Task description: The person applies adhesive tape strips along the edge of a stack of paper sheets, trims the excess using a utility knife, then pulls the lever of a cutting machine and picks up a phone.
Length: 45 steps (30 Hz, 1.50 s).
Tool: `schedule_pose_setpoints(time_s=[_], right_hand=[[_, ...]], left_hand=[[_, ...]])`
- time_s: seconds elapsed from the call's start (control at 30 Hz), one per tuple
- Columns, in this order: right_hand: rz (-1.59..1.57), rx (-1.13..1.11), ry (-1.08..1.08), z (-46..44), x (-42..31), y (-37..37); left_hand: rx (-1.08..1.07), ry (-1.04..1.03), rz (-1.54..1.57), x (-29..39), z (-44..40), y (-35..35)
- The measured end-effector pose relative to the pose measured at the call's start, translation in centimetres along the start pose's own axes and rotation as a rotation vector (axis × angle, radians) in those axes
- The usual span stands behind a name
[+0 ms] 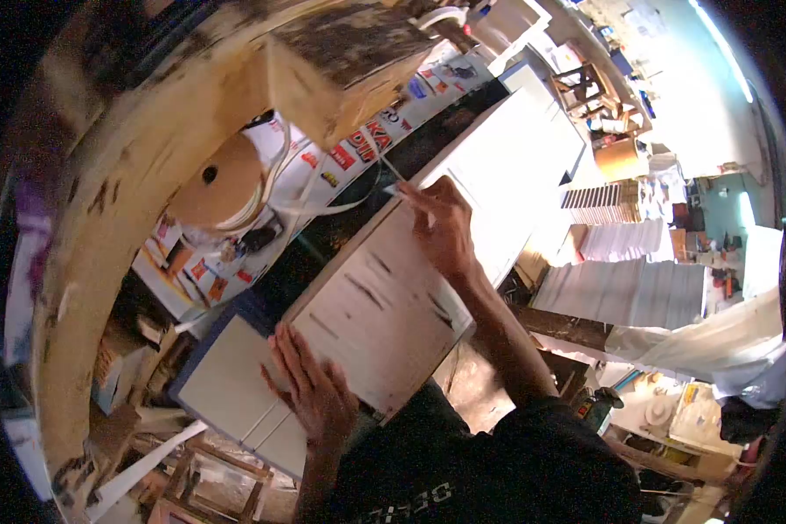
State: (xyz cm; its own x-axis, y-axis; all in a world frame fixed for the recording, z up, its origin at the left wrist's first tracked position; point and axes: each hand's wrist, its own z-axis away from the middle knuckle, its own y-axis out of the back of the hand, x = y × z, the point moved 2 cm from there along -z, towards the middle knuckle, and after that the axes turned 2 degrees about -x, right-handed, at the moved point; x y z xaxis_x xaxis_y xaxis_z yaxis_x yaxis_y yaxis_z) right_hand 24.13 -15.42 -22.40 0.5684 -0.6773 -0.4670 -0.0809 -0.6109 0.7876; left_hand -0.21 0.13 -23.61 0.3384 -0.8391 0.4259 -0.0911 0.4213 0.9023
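Note:
My right hand (443, 229) is closed at the upper edge of a pale, thick block (402, 301) with dark streaks on its face. Its fingertips pinch a thin white strip (332, 208), which seems to run in loops from a brown roll (217, 182). My left hand (313, 384) rests with fingers stretched out at the block's lower left corner, beside a cream panel with a dark blue border (240, 375). A second pale block (506, 157) lies past my right hand, washed out by bright light.
The roll lies on printed paper (358, 148) with red lettering. A large wooden beam (79, 288) curves along the left. Stacked sheets (620, 288) stand on the right, with plastic sheeting (707, 349) nearby. Wooden frames (210, 476) sit low at the left.

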Motion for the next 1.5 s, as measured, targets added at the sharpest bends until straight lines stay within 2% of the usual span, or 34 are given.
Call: schedule_pose_setpoints(time_s=[0.07, 0.3, 0.4, 0.57, 0.77, 0.87, 0.93, 0.97, 1.03, 1.1, 1.13, 1.17, 1.23, 1.3, 1.37, 1.43, 1.5], right_hand=[[-0.058, 0.053, -0.080, -1.6, 3.4, 0.9], [-0.007, 0.139, -0.097, -7.2, 13.9, 4.0], [0.028, 0.147, -0.065, -9.7, 19.6, 5.8], [0.085, 0.216, -0.082, -13.7, 28.8, 8.2], [0.198, 0.252, -0.118, -17.0, 35.6, 10.6], [0.005, 0.278, -0.163, -17.6, 39.9, 11.4], [-0.220, 0.130, -0.348, -17.4, 45.3, 11.0], [0.038, 0.239, -0.312, -17.4, 43.2, 12.7], [0.029, 0.344, -0.381, -16.8, 39.1, 15.6], [-0.029, 0.474, -0.274, -14.8, 36.9, 17.6], [-0.116, 0.446, -0.274, -13.2, 35.3, 18.5], [0.022, 0.382, -0.332, -11.2, 32.7, 19.3], [-0.089, 0.212, -0.504, -6.8, 27.5, 19.8], [-0.098, 0.282, -0.364, -1.9, 24.5, 17.9], [0.002, 0.212, -0.423, 2.5, 19.6, 17.0], [0.071, 0.233, -0.403, 5.9, 17.3, 16.2], [0.156, 0.295, -0.263, 7.9, 16.0, 15.5]], left_hand=[[-0.012, 0.008, 0.019, 0.1, 0.1, 0.0], [-0.085, 0.024, -0.063, 0.5, 0.4, 0.0], [-0.096, 0.121, -0.197, 0.8, 0.2, -0.2], [-0.117, 0.192, -0.248, 1.3, -0.3, -0.5], [-0.130, 0.244, -0.266, 1.8, -0.2, -0.2], [-0.147, 0.249, -0.271, 2.3, -0.1, 0.2], [-0.185, 0.206, -0.354, 2.8, -0.1, 0.6], [-0.185, 0.217, -0.359, 3.4, -0.3, 0.9], [-0.229, 0.256, -0.398, 4.5, -0.9, 1.7], [-0.185, 0.212, -0.395, 4.4, -1.2, 1.9], [-0.212, 0.095, -0.375, 4.8, -1.9, 2.0], [-0.244, -0.022, -0.351, 5.6, -2.7, 1.9], [-0.233, -0.252, -0.266, 7.8, -5.5, 1.2], [-0.296, -0.478, -0.247, 12.0, -8.8, 0.4], [-0.325, -0.691, -0.252, 14.1, -11.0, -0.4], [-0.319, -0.812, -0.245, 13.7, -12.5, -1.1], [-0.258, -0.939, -0.228, 12.6, -13.1, -1.9]])
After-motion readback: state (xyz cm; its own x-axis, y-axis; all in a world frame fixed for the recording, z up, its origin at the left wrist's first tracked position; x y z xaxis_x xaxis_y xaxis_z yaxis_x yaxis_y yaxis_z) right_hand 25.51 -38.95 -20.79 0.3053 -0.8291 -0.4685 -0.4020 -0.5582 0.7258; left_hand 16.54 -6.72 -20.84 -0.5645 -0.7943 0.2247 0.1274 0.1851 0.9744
